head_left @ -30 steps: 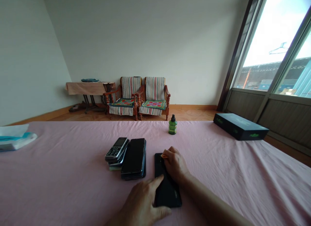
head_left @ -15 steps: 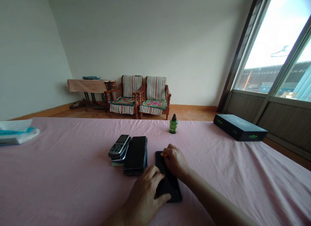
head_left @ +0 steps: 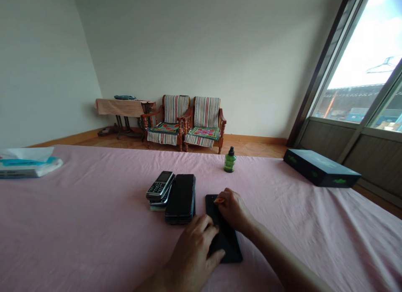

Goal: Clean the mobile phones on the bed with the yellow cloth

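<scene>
A flat black phone [head_left: 228, 246] lies on the pink cloth in front of me. My left hand [head_left: 196, 246] holds it down by its left side, fingers bent and thumb on its near part. Between the bent fingers of my right hand [head_left: 234, 210] a small orange cloth [head_left: 219, 200] is pinched, pressed to the phone's far end. Left of the phone sits a stack of dark smartphones [head_left: 180, 197]. Beside that stack, silver-and-black keypad phones [head_left: 160, 186] are piled up.
A green bottle with a black cap [head_left: 230, 161] stands beyond my hands. To the right is a black box with green markings [head_left: 320, 168]. A tissue pack [head_left: 28, 164] lies at the far left. Two wooden armchairs [head_left: 204, 116] stand past the far edge of the pink-covered surface [head_left: 103, 208].
The whole scene sits slightly farther right in the picture as my head turns a little. Both hands stay on the phone, and the orange cloth is still at its far end.
</scene>
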Available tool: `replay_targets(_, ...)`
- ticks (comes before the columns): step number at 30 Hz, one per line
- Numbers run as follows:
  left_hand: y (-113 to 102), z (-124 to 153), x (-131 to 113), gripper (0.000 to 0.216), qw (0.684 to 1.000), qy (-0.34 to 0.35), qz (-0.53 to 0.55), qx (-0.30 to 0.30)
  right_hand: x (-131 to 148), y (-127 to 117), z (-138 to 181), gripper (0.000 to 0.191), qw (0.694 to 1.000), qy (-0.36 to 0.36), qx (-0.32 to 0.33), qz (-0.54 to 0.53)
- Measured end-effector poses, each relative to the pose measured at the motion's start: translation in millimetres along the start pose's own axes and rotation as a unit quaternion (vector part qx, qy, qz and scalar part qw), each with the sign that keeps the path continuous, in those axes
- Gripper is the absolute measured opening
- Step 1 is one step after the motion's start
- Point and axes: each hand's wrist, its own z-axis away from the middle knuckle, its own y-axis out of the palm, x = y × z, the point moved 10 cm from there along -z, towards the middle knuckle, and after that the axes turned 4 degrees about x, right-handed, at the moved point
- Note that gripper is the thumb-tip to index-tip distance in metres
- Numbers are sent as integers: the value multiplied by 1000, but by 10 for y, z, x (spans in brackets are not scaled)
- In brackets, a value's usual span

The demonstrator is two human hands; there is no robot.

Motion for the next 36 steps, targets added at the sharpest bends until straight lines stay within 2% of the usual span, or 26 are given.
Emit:
replay_targets(8, 46, -27, -9, 31, 999, -21, -28, 25, -79, 130, -250, 17, 1000, 21, -19, -5)
replay_targets(13, 35, -30, -32, 32, 999, -14, -36, 21, -54, 164, -292, 20, 1000, 17, 0, -7)
replay_targets(19, 38, -31, -33, 34, 999, -5, -37, 20, -135, 130, -308, 12, 1000, 26, 9, 2)
replay_targets(25, 42, -40, -40, 34, 999, -5, -40, 26, -17, 192, -331, 19, 1000, 2, 19, -3)
replay_targets(32, 40, -51, -59, 36, 999, -1, -35, 29, -11, 153, -327, 16, 1000, 2, 21, -4)
replay_targets(36, 52, -54, -55, 36, 999, -2, -39, 25, 100, 186, -300, 19, 999, -19, 42, -17)
